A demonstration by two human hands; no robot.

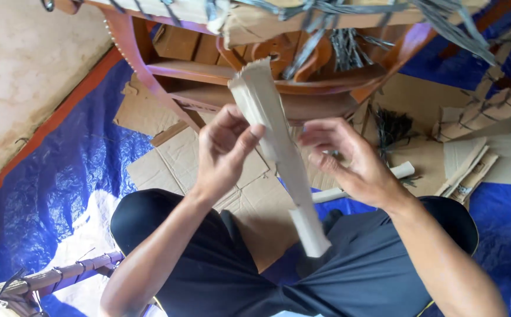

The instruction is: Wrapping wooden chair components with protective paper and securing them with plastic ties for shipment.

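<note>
Holding 1 long folded strip of cardboard [279, 158] upright and slightly tilted between both hands, the person sits on the floor with knees apart, the strip's lower end hanging over the lap.

- Left hand [223, 149]: closed on the strip's upper part, thumb on the near face and fingers wrapped behind, apparently to keep the fold pressed flat.
- Right hand [346, 155]: beside the strip's right edge, fingers curled and loosely open; fingertips near or brushing the strip, though I cannot tell whether they grip it. The pose suggests steadying or creasing.
- Strip: pale brown, ragged at the top end, narrower and whiter at the bottom.
- Wooden chair frame [208, 73]: reddish-brown, directly ahead, partly wrapped with cardboard and tied with dark strapping [349, 50]; the strip's top end rises in front of it.
- Flattened cardboard sheets [167, 164]: spread on the floor under the chair, probably as padding.
- Blue tarpaulin [50, 194]: covers the floor beneath everything.
- Bundle of dark ties [391, 126]: lying on cardboard to the right, within reach.
- Cut cardboard strips [466, 167]: stacked further right.
- Pale rolled piece [402, 170]: on the floor behind the right wrist.
- Wrapped furniture leg [61, 273]: lower left, bound with ties.
</note>
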